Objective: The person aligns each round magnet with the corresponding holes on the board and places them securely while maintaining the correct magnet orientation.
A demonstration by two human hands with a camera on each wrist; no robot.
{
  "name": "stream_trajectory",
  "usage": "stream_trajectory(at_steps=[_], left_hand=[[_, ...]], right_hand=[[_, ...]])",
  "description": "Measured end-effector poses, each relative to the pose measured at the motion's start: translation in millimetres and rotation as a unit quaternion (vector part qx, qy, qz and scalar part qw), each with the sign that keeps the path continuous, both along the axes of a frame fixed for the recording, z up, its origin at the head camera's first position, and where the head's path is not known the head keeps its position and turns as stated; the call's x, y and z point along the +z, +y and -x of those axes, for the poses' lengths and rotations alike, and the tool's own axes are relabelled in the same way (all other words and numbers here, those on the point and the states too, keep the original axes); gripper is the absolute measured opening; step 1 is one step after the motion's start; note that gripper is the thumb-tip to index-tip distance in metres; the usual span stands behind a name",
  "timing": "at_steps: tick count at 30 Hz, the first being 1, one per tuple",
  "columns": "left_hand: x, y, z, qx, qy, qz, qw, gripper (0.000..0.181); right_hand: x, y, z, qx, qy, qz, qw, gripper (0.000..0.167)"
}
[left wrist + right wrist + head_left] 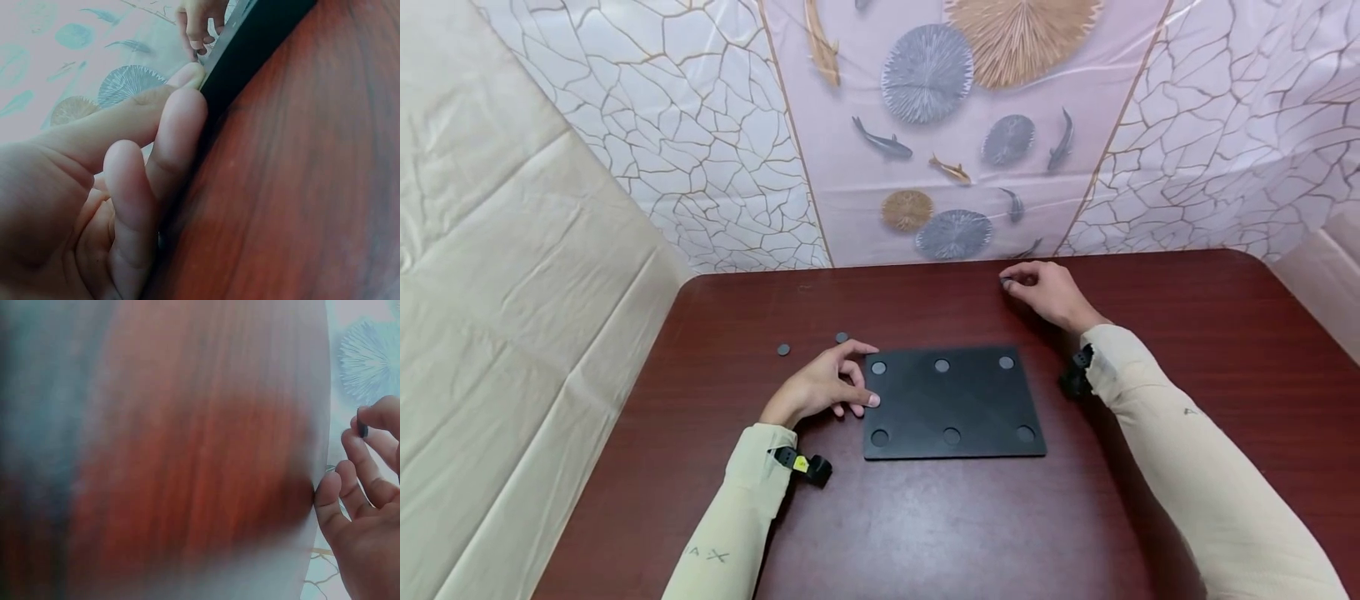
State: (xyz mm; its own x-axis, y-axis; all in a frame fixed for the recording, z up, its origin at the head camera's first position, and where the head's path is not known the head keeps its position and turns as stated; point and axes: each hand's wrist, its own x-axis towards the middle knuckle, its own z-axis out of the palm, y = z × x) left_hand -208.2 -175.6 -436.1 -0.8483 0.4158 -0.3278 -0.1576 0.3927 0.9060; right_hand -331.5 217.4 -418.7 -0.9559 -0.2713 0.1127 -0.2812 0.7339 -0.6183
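Note:
A black board [970,400] lies flat on the table, with several round spots in two rows; those in the far row look lighter grey. My left hand [823,383] holds the board's left edge, its thumb on the top face. The left wrist view shows the fingers of that hand [125,175] against the edge of the board [244,56]. Beyond the board's far right corner, my right hand [1048,293] pinches a small dark disc [1005,281]. In the right wrist view, the disc [362,425] stands edge-on between thumb and fingertip of the hand [369,494].
Two loose dark discs [784,350] [842,337] lie on the reddish-brown table [745,308], left of the board and behind my left hand. A patterned sheet [722,142] hangs behind the table's far edge, and pale cloth [520,275] hangs at the left.

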Motion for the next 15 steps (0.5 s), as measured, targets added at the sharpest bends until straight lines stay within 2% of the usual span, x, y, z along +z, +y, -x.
stream_trajectory(at_steps=[8,15], left_hand=[[0.3,0.2,0.4,-0.004,0.007,-0.001,1.0,0.076],[0.7,-0.5,-0.1,-0.003,0.006,-0.003,1.0,0.076]], right_hand=[[2.4,0.3,-13.3,0.0,0.009,0.013,0.9999,0.028],[0.9,0.1,-16.7,-0.004,0.004,0.008,1.0,0.027]])
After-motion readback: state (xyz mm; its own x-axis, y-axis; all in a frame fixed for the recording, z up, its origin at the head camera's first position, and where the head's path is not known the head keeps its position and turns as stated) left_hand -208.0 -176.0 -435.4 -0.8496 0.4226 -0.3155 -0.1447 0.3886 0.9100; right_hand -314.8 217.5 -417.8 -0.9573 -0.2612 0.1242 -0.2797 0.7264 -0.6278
